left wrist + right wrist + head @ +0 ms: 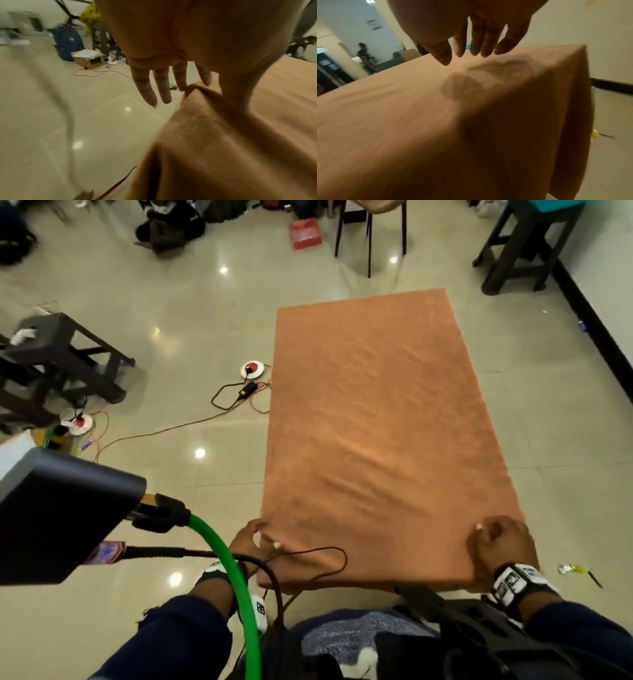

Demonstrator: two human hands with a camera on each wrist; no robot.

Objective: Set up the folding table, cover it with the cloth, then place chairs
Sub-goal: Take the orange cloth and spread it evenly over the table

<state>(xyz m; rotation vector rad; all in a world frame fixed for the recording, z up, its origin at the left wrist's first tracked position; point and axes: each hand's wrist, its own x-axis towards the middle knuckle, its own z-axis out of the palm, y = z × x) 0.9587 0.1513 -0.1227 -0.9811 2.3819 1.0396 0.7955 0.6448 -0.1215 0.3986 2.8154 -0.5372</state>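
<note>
An orange-brown cloth [383, 422] lies spread over the table, which it hides entirely. It hangs over the near edge and the side edges. My left hand [250, 541] is at the near left corner. There its thumb [235, 92] presses on the cloth [223, 148], and the straight fingers [163, 88] reach past the edge beside a raised fold. My right hand [496, 542] is at the near right corner. Its straight fingers [481, 43] sit just above the cloth [436, 121] and hold nothing. A brown-seated chair [373, 220] stands beyond the table's far end.
Dark stools stand at the far right [513, 244] and at the left [65, 354]. Power sockets [251, 369], an adapter and orange cables lie on the tiled floor left of the table. A red box [305, 233] and bags sit at the back. A wall runs along the right.
</note>
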